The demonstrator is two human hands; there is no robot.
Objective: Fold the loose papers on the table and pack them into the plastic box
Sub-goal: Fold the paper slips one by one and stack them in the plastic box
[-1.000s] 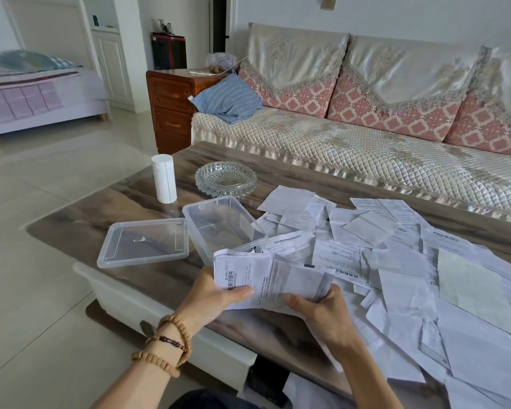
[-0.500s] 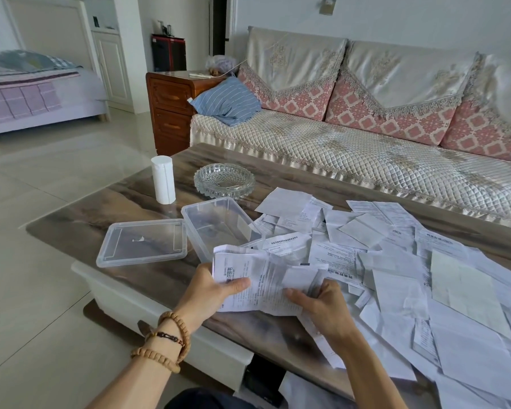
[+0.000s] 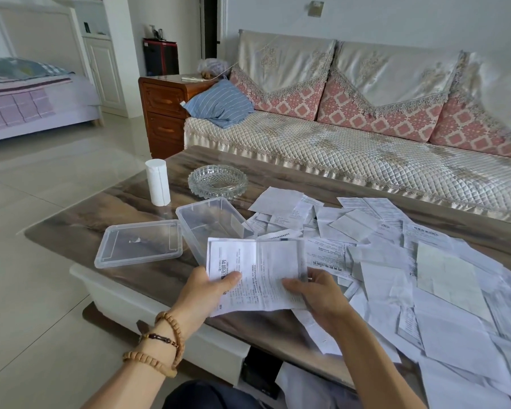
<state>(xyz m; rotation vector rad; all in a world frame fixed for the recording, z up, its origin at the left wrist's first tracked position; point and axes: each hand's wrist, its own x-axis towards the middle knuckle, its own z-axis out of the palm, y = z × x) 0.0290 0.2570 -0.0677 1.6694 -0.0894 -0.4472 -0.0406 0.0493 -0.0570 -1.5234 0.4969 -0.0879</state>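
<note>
A printed white paper (image 3: pixel 260 270) is held up flat between both hands above the table's near edge. My left hand (image 3: pixel 202 293) pinches its lower left with the thumb on top. My right hand (image 3: pixel 319 296) grips its lower right corner. Just behind the sheet stands the clear plastic box (image 3: pixel 210 222), open, with nothing visible inside. Its clear lid (image 3: pixel 139 243) lies flat to the left of it. Several loose papers (image 3: pixel 396 261) cover the right half of the table, overlapping each other.
The dark wood-grain table (image 3: pixel 106 219) also carries a white paper roll (image 3: pixel 157 182) and a glass ashtray (image 3: pixel 218 182) behind the box. A quilted sofa (image 3: pixel 337 149) runs along the far side. Tiled floor lies to the left.
The crumpled paper in both hands has been spread out and now stands flatter and squarer. Both hands stay at the table's near edge, still holding it.
</note>
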